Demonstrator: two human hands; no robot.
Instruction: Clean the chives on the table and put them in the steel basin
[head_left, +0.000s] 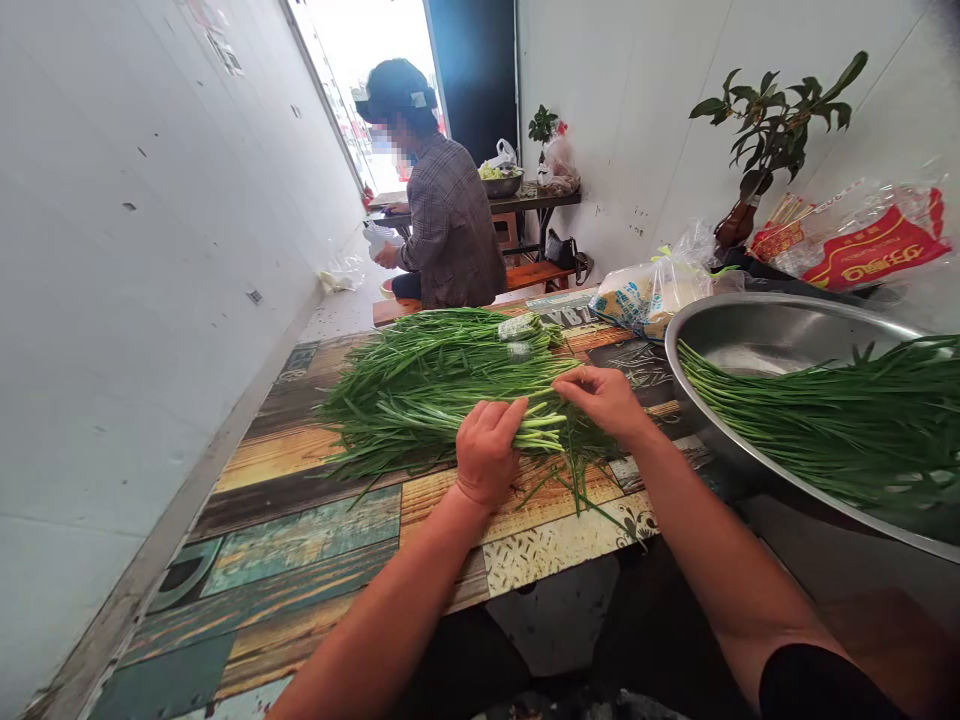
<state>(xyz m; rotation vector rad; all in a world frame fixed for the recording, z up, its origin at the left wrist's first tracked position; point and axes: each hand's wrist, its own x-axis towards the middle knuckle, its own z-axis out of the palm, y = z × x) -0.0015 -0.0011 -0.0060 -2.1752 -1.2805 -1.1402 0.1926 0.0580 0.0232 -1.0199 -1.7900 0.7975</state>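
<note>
A big pile of green chives (427,385) lies across the patterned table (300,545). My left hand (487,450) is closed over the pale root ends of a bunch at the pile's near side. My right hand (604,398) pinches a few chive stalks just to the right of it, fingers curled together. More chives (825,415) lie in a large steel basin (757,330) at the right, tips hanging over its rim.
Behind the basin sit clear plastic bags (652,290), a red packet (870,245) and a potted plant (772,130). A white wall (135,250) runs along the left. Farther back a person in a cap (442,200) sits on a bench at another table with a bowl (501,182).
</note>
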